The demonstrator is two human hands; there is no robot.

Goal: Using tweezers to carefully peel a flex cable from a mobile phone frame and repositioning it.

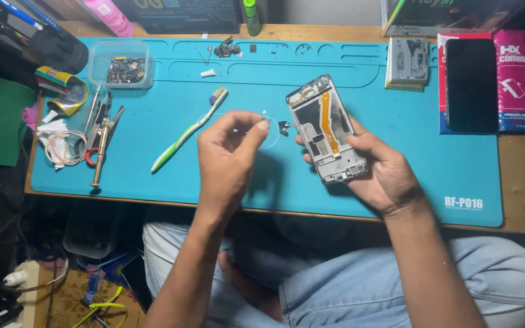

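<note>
My right hand (379, 173) holds an opened phone frame (326, 129) with an orange flex ribbon down its middle, tilted above the blue work mat (396, 115). My left hand (231, 159) hovers to the left of the frame, thumb and forefinger pinched together on something too small to make out. A small black part (284, 127) lies on the mat between the two hands, inside a faint printed circle.
A green and white toothbrush (188, 131) lies left of my left hand. Tweezers and a screwdriver (102, 138) sit at the mat's left edge. A clear tray of small parts (121, 64) stands at back left. A black phone screen (471, 85) rests on boxes at right.
</note>
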